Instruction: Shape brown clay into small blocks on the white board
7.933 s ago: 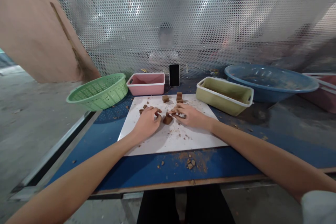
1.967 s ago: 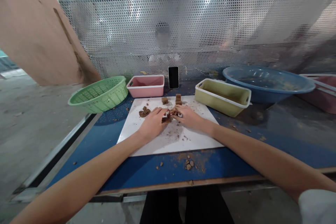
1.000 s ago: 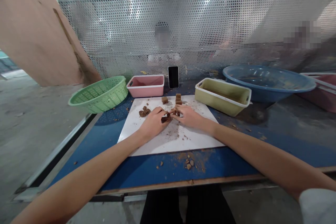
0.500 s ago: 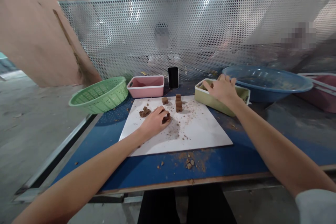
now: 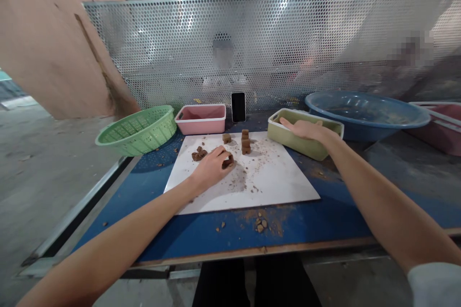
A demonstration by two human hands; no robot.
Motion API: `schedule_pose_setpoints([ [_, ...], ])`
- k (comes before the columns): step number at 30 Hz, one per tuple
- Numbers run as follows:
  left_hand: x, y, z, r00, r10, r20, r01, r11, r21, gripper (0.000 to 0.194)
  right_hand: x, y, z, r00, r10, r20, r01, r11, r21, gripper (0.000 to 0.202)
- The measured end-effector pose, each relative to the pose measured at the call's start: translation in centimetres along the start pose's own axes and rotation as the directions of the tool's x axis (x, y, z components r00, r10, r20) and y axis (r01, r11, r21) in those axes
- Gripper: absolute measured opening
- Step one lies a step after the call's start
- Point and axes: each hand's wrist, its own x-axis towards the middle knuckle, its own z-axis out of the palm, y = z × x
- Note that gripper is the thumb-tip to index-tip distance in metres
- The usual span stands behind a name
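My left hand (image 5: 213,168) rests on the white board (image 5: 277,177), its fingers curled round a brown clay piece (image 5: 227,162) that they partly cover. My right hand (image 5: 306,129) reaches down into the olive-green basin (image 5: 298,144); its fingers dip below the rim, so what they touch is hidden. Beyond my left hand stands a row of brown clay blocks (image 5: 245,143), with a single notched block (image 5: 226,138) to their left. A small heap of brown lumps (image 5: 199,154) lies on the board's left part. Crumbs are scattered over the board.
Along the back stand a green basket (image 5: 140,132), a pink basin (image 5: 203,126), a phone (image 5: 238,107) and a wide blue tub (image 5: 367,112). Behind them rises a perforated metal screen (image 5: 180,53). Small stones (image 5: 260,223) lie near the table's front edge.
My right hand has gone from above the olive-green basin's rim down into it, and its fingers are now out of sight. My left hand stays where it was.
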Motion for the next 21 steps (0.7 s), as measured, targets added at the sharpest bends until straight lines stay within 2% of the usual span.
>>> schedule_pose_setpoints([
  [2,-0.1,-0.1,0.1,1.0,-0.008,-0.015,0.008,1.0,-0.003,0.012,-0.6,-1.1,-0.7,0.999,0.018,-0.037,-0.019,0.999,-0.034,0.09],
  [3,-0.1,-0.2,0.1,1.0,-0.009,-0.027,0.009,1.0,-0.009,0.012,-1.1,-1.9,-1.0,0.989,-0.038,-0.142,0.033,0.999,-0.033,0.084],
  [5,-0.1,-0.3,0.2,0.998,-0.013,-0.059,0.011,0.999,-0.033,0.013,-2.6,-3.9,-1.3,0.915,-0.23,-0.331,0.249,0.969,0.014,0.071],
  [7,-0.2,-0.3,0.1,0.995,-0.028,-0.098,0.022,0.998,-0.066,0.013,-4.6,-6.2,-0.8,0.804,-0.43,-0.411,0.495,0.867,0.061,0.056],
  [9,-0.2,-0.2,0.0,0.989,-0.045,-0.139,0.034,0.996,-0.083,0.012,-6.7,-8.4,0.4,0.672,-0.624,-0.398,0.696,0.717,0.051,0.044],
  [11,-0.3,0.0,-0.2,0.984,-0.036,-0.177,0.023,0.997,-0.076,0.009,-8.7,-10.2,1.9,0.515,-0.775,-0.366,0.836,0.549,0.013,0.036],
  [12,-0.3,0.0,-0.2,0.981,-0.023,-0.192,0.01,0.998,-0.068,0.008,-9.5,-10.9,2.7,0.453,-0.823,-0.342,0.876,0.483,-0.001,0.036],
  [13,-0.4,0.1,-0.2,0.978,-0.008,-0.207,-0.005,0.998,-0.06,0.007,-10.1,-11.4,3.5,0.414,-0.85,-0.325,0.896,0.443,-0.017,0.036],
  [14,-0.4,0.1,-0.2,0.975,0.005,-0.221,-0.017,0.998,-0.055,0.007,-10.5,-11.7,4.1,0.39,-0.863,-0.322,0.907,0.421,-0.03,0.037],
  [17,-0.5,0.0,-0.1,0.966,0.032,-0.258,-0.047,0.998,-0.053,0.007,-11.0,-12.2,5.2,0.361,-0.865,-0.348,0.913,0.404,-0.056,0.039],
  [21,-0.5,-0.3,0.0,0.956,0.08,-0.282,-0.097,0.994,-0.047,0.012,-11.0,-12.1,5.6,0.297,-0.878,-0.375,0.94,0.337,-0.045,0.035],
])
